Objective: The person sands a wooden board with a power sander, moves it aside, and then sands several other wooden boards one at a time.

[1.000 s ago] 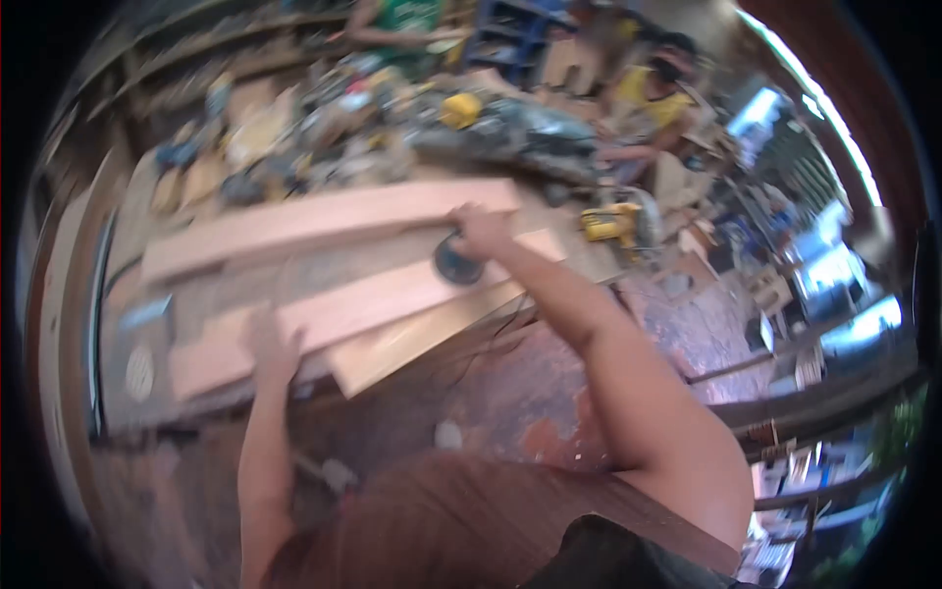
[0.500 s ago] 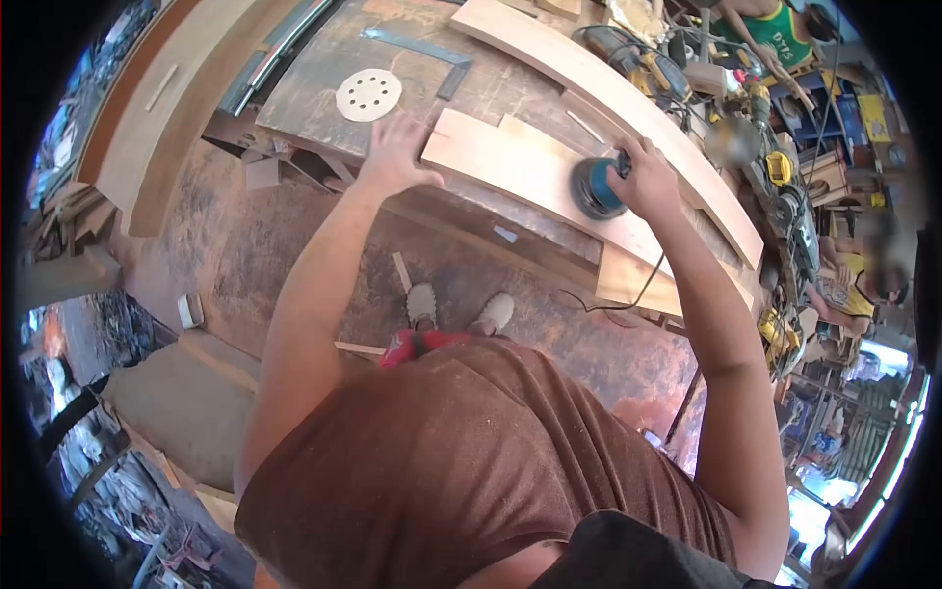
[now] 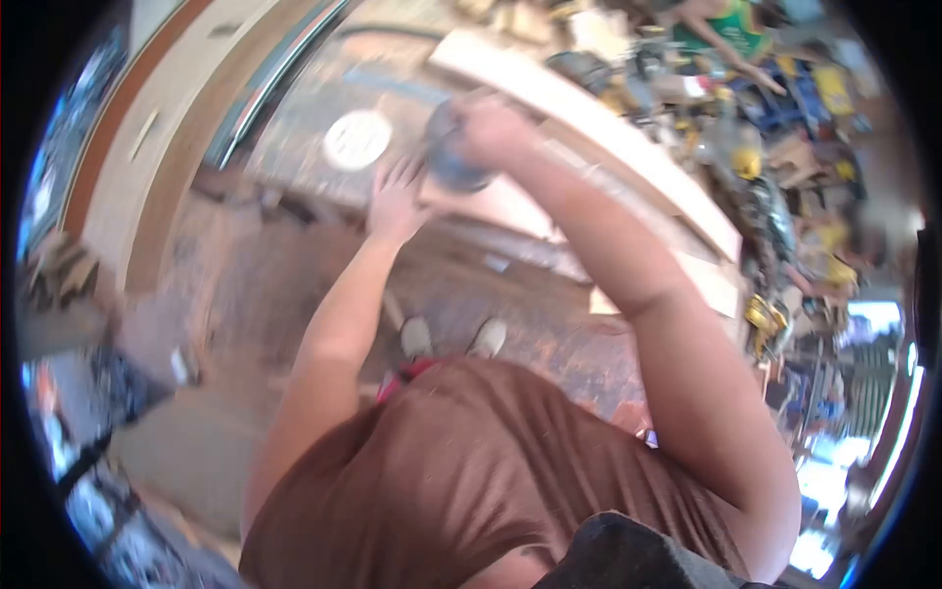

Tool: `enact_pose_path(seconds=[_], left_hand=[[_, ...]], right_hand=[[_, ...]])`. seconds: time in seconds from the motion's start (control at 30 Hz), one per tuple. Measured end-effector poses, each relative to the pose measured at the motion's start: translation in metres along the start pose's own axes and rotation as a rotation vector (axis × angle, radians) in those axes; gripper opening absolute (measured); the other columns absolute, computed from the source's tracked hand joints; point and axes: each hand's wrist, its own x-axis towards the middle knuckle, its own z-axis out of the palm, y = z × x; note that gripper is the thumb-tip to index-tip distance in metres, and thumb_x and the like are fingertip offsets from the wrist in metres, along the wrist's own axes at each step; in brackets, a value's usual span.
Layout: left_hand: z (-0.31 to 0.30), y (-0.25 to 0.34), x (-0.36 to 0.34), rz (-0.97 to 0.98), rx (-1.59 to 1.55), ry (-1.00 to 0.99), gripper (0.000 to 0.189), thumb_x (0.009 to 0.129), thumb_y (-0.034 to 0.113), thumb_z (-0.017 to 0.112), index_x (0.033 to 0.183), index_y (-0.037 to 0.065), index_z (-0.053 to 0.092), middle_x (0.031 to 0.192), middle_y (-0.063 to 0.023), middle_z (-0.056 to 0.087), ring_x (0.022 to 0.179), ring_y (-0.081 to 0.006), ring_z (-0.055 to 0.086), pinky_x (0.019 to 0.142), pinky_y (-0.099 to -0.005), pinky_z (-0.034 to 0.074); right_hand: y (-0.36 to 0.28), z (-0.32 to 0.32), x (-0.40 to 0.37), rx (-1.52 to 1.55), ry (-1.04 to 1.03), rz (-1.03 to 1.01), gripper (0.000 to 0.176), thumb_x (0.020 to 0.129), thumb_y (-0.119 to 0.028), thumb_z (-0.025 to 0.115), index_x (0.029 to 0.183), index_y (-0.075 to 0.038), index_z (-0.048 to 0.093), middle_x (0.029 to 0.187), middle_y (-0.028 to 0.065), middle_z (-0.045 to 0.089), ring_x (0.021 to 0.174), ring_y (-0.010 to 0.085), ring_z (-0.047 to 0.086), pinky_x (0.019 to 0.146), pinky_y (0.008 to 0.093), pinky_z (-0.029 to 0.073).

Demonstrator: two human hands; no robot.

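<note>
My right hand (image 3: 498,133) is wrapped round the top of an orbital sander (image 3: 449,162), smeared by motion. The sander is over the left end of a pale wooden board (image 3: 512,208) and hides that end. Beside it, my left hand (image 3: 395,201) lies flat with its fingers spread, at the board's left end near the bench edge. Up and left of that hand, a round sanding disc (image 3: 358,139) rests on the workbench (image 3: 294,128). A blurred metal square (image 3: 397,83) lies farther back.
A longer curved board (image 3: 599,113) runs along the bench's far side. Crowded tools, among them a yellow one (image 3: 765,314), stand at the right. A person in a green top (image 3: 731,29) is at upper right. Large curved panels (image 3: 147,137) stand at the left.
My right hand has carried the sander leftward along the board, close to my left hand. The left hand stays at the board's left end. The view has shifted and blurred.
</note>
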Motion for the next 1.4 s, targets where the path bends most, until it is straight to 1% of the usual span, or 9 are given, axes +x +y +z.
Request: enact_pose_path(seconds=[0.03,0.07,0.17,0.63,0.83,0.87,0.9,1.03,1.4], left_hand=[[0.009,-0.006,-0.002,0.028,0.047,0.013,0.083,0.079,0.053,0.074,0.145,0.005,0.054,0.154,-0.0126,0.049,0.148,-0.0278,0.036,0.122,-0.0501,0.022],[0.009,-0.006,0.000,0.040,0.091,-0.051,0.084,0.079,0.052,0.074,0.144,0.004,0.054,0.153,-0.0140,0.050,0.148,-0.0299,0.036,0.123,-0.0503,0.022],[0.013,-0.006,0.000,0.025,0.020,-0.014,0.090,0.076,0.058,0.074,0.143,0.003,0.055,0.149,-0.0161,0.053,0.145,-0.0339,0.040,0.122,-0.0551,0.020],[0.012,-0.002,-0.004,0.011,0.008,-0.015,0.102,0.073,0.064,0.075,0.152,0.007,0.046,0.157,-0.0103,0.047,0.148,-0.0292,0.037,0.123,-0.0542,0.020],[0.010,0.002,0.003,0.061,-0.032,0.104,0.089,0.075,0.057,0.076,0.145,0.006,0.055,0.156,-0.0098,0.048,0.143,-0.0314,0.043,0.122,-0.0513,0.026],[0.010,0.005,0.002,0.072,-0.032,0.132,0.086,0.076,0.057,0.075,0.143,0.006,0.056,0.154,-0.0105,0.050,0.142,-0.0308,0.043,0.121,-0.0500,0.027],[0.011,0.000,0.006,0.121,-0.050,0.160,0.085,0.076,0.058,0.074,0.142,0.007,0.058,0.153,-0.0105,0.051,0.142,-0.0298,0.044,0.120,-0.0489,0.029],[0.013,-0.007,0.000,0.032,0.014,0.116,0.094,0.078,0.070,0.066,0.148,0.008,0.051,0.153,-0.0097,0.050,0.144,-0.0288,0.041,0.119,-0.0511,0.026],[0.001,0.003,-0.003,-0.075,0.023,0.001,0.095,0.079,0.074,0.064,0.150,0.012,0.051,0.156,-0.0075,0.047,0.151,-0.0245,0.032,0.125,-0.0521,0.018]], right_hand=[[-0.014,-0.011,0.006,0.012,-0.143,0.105,0.039,0.087,-0.034,0.059,0.117,-0.012,0.072,0.111,0.0154,0.074,0.105,0.0322,0.071,0.089,0.0463,0.058],[-0.016,-0.009,0.004,-0.015,0.041,0.062,0.034,0.087,-0.031,0.058,0.109,-0.012,0.075,0.112,0.0168,0.074,0.106,0.0322,0.072,0.091,0.0454,0.057],[-0.005,0.015,0.023,-0.007,0.183,0.000,0.039,0.088,-0.025,0.057,0.124,-0.013,0.067,0.117,0.0202,0.069,0.110,0.0351,0.068,0.091,0.0470,0.056],[0.130,0.019,-0.107,0.006,0.295,0.317,0.038,0.081,-0.029,0.068,0.117,-0.016,0.064,0.120,0.0166,0.063,0.111,0.0382,0.064,0.092,0.0510,0.054],[0.201,0.011,-0.149,-0.146,0.042,0.574,0.047,0.082,-0.039,0.069,0.122,-0.015,0.064,0.121,0.0181,0.063,0.113,0.0380,0.064,0.092,0.0507,0.054],[0.190,0.005,-0.152,-0.112,0.112,0.532,0.044,0.081,-0.030,0.065,0.123,-0.015,0.065,0.118,0.0200,0.067,0.103,0.0378,0.069,0.088,0.0503,0.056],[0.178,-0.004,-0.141,-0.120,-0.036,0.584,0.046,0.081,-0.033,0.066,0.123,-0.015,0.065,0.120,0.0194,0.066,0.106,0.0374,0.068,0.089,0.0497,0.056],[0.130,0.016,-0.107,-0.086,0.178,0.303,0.042,0.083,-0.035,0.072,0.120,-0.017,0.062,0.120,0.0165,0.063,0.112,0.0376,0.065,0.092,0.0502,0.055],[-0.015,0.005,0.005,-0.132,0.156,0.092,0.047,0.088,-0.038,0.066,0.128,-0.016,0.059,0.129,0.0173,0.061,0.121,0.0359,0.061,0.097,0.0477,0.054]])
